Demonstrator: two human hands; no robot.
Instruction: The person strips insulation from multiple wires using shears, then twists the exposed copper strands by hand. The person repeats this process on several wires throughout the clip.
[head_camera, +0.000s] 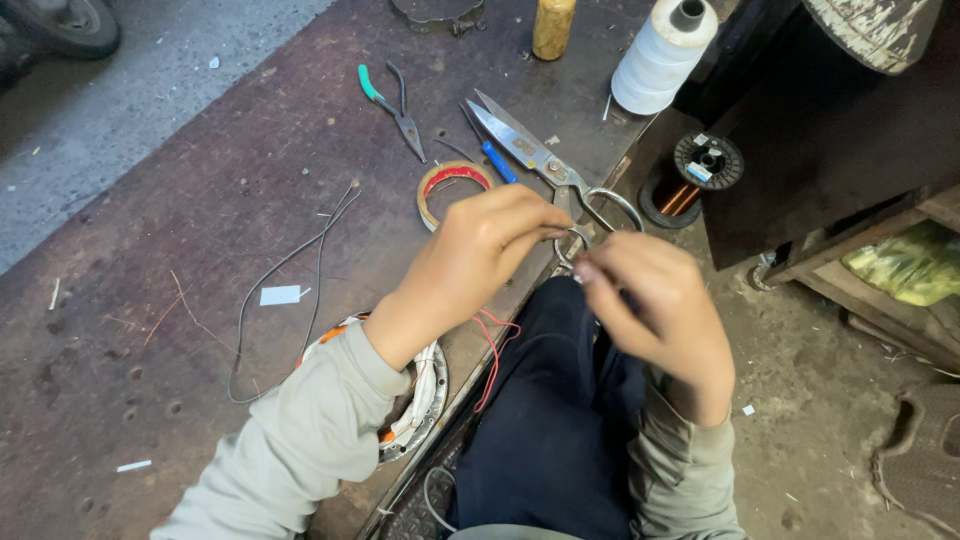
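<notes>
My left hand (482, 245) and my right hand (655, 310) meet fingertip to fingertip above the edge of a dark brown work board (200, 200). The fingers of both are pinched together on something thin; what it is stays hidden between them. Thin red wires (492, 350) hang below my left wrist. A round motor winding with white and orange parts (425, 395) lies under my left forearm, mostly covered by the grey sleeve. Large steel scissors (540, 155) lie just beyond my hands, one handle loop right behind my fingertips.
On the board lie green-handled pliers (395, 105), a blue-handled tool (497, 160), a roll of tape (450, 185), a grey wire (290, 270) and a yellow bottle (552, 25). A white thread cone (662, 55) and a copper wire spool (700, 170) stand at the right, by a wooden shelf (860, 240).
</notes>
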